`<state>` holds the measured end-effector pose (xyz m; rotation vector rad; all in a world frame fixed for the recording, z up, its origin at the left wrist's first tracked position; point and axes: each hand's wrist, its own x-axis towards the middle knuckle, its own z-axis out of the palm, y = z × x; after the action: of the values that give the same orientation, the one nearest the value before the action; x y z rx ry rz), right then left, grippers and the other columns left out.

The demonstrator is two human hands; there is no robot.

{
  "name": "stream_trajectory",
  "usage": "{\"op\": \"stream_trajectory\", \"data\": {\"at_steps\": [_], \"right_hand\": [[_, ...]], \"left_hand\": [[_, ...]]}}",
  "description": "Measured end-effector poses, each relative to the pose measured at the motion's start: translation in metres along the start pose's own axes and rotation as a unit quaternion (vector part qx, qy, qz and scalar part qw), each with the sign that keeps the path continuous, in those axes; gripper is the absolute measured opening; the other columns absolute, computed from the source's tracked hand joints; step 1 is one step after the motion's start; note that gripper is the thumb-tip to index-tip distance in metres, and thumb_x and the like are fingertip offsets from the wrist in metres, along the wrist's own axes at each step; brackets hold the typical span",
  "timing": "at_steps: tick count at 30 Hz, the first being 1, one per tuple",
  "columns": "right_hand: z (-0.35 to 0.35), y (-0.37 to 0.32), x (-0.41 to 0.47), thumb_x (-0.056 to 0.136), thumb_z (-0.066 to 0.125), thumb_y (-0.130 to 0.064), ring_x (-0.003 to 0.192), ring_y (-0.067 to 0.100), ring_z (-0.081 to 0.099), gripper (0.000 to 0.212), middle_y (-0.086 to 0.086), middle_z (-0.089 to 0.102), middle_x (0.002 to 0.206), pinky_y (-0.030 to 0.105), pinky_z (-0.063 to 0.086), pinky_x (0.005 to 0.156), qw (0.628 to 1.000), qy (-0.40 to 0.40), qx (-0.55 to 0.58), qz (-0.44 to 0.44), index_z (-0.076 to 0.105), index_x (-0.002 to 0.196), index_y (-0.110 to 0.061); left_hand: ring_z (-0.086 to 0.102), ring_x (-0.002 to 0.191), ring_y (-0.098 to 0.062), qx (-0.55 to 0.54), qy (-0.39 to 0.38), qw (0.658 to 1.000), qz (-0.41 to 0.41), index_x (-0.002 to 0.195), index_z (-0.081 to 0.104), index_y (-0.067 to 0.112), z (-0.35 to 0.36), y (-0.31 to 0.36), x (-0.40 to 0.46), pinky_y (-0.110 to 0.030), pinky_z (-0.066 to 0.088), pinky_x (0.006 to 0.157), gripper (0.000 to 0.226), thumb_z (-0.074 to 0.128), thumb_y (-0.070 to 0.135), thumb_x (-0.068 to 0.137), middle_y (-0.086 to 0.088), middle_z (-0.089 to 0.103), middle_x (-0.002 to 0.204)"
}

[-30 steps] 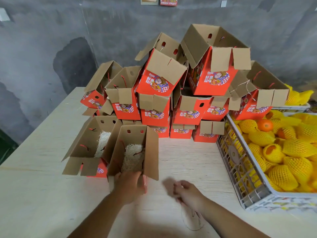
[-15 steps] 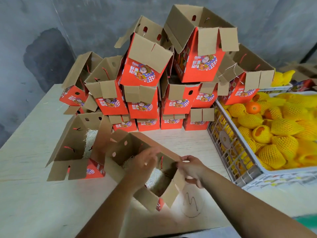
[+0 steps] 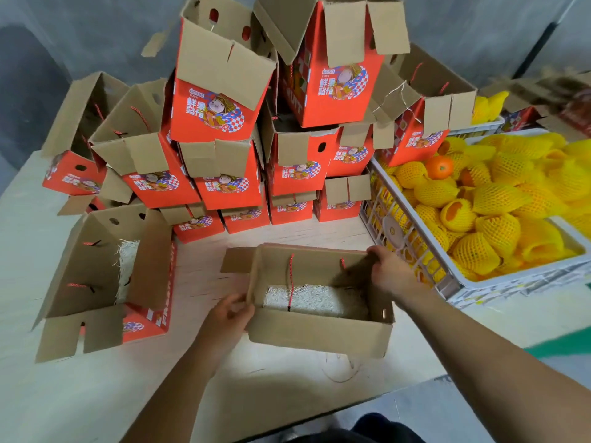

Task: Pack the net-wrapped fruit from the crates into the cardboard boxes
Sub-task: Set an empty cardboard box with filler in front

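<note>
open cardboard box (image 3: 315, 334) at lower centre, beside crate (image 3: 412, 251) of net-wrapped fruit (image 3: 479, 219) at right. left hand (image 3: 228, 316) pinches its left wall, right hand (image 3: 391, 276) seemingly grips right corner. light, stiff; hold by walls.

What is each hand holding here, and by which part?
Both hold the open cardboard box: left hand grips its left wall's top edge, right hand its far right corner.

Matt brown corrugated cardboard box (image 3: 316, 335) padded with pale shredded paper (image 3: 315, 300); glossy red printed boxes (image 3: 217, 110); yellow foam netting (image 3: 499, 199); white plastic crate (image 3: 399, 225); pale wood-grain table (image 3: 96, 394).
</note>
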<state>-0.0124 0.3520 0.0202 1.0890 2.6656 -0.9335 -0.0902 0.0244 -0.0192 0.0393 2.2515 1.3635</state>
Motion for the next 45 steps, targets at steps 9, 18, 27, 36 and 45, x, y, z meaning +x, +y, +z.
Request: {"op": "stream_trajectory", "data": {"at_steps": [9, 18, 27, 36, 45], "right_hand": [[-0.018, 0.031, 0.019, 0.090, 0.047, -0.009, 0.126, 0.035, 0.055, 0.065, 0.008, 0.052, 0.142, 0.047, 0.051, 0.097, 0.972, -0.050, -0.224, -0.054, 0.037, 0.146, -0.041], [-0.029, 0.012, 0.061, 0.099, 0.025, -0.057, 0.129, 0.034, 0.052, 0.059, 0.013, 0.055, 0.140, 0.044, 0.044, 0.102, 0.957, -0.190, -0.212, -0.049, 0.045, 0.139, -0.019], [-0.029, 0.021, 0.065, 0.100, 0.050, 0.008, 0.089, 0.024, 0.074, 0.060, 0.015, 0.077, 0.099, 0.024, 0.054, 0.073, 0.899, -0.174, 0.393, -0.087, 0.042, 0.148, -0.025], [-0.040, 0.010, 0.090, 0.098, 0.058, -0.014, 0.101, 0.011, 0.070, 0.046, -0.005, 0.073, 0.122, 0.027, 0.055, 0.084, 0.898, -0.403, 0.132, -0.115, 0.062, 0.136, -0.039], [0.021, -0.059, 0.086, 0.096, 0.062, -0.020, 0.095, -0.008, 0.066, 0.041, -0.034, 0.069, 0.101, 0.027, 0.049, 0.089, 0.829, -0.421, -0.122, -0.348, 0.068, 0.093, -0.061]], "left_hand": [[0.061, 0.075, -0.019, 0.268, 0.155, 0.943, 0.123, 0.078, 0.060, 0.020, 0.026, 0.029, 0.010, -0.033, 0.046, 0.069, 0.027, 0.069, 0.042, 0.092, 0.004, 0.061, 0.075], [0.052, 0.136, -0.031, 0.461, 0.106, 0.879, 0.066, 0.157, 0.025, 0.027, 0.066, 0.074, 0.066, -0.050, 0.042, 0.111, 0.088, 0.067, 0.058, 0.086, -0.002, 0.051, 0.151], [0.057, 0.128, -0.027, 0.038, 0.155, 0.987, -0.035, 0.143, 0.045, 0.032, 0.067, 0.062, 0.065, -0.055, 0.047, 0.110, 0.066, 0.070, 0.051, 0.085, 0.004, 0.059, 0.140], [0.068, 0.090, -0.008, -0.021, 0.200, 0.972, 0.125, 0.095, 0.067, 0.025, 0.075, 0.050, 0.033, -0.010, 0.051, 0.069, 0.023, 0.063, 0.002, 0.096, 0.017, 0.071, 0.087], [0.069, 0.084, -0.004, -0.026, 0.230, 0.957, 0.172, 0.081, 0.067, 0.013, 0.084, 0.044, 0.037, -0.009, 0.050, 0.076, 0.029, 0.063, -0.016, 0.085, 0.015, 0.072, 0.081]]}}
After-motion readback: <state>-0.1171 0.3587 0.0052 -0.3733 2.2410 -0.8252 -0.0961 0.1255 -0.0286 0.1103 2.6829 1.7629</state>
